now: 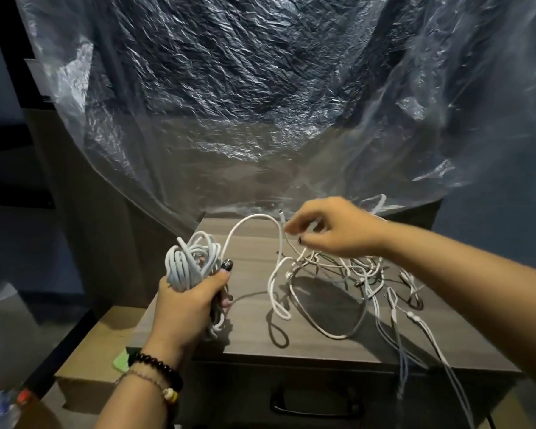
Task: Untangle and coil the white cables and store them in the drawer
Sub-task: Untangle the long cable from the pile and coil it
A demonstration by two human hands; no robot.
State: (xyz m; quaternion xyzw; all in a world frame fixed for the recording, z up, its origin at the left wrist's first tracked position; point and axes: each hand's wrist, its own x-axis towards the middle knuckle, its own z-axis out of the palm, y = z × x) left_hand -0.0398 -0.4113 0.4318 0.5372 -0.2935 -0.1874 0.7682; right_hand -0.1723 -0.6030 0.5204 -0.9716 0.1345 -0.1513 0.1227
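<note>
Left hand (186,300) up close, wrapped round a coiled bundle (189,263) of white cable, right hand (331,227) pinching a strand above the tangle (338,274) on the worktop (254,332): light, limp, snag-prone, best taken near a free plug end.

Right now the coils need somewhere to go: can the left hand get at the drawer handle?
Probably not yet. The left hand grips a coiled bundle, so its grip is full. The handle itself sits bare below the tabletop, apart from thin cables hanging just beside it.
</note>
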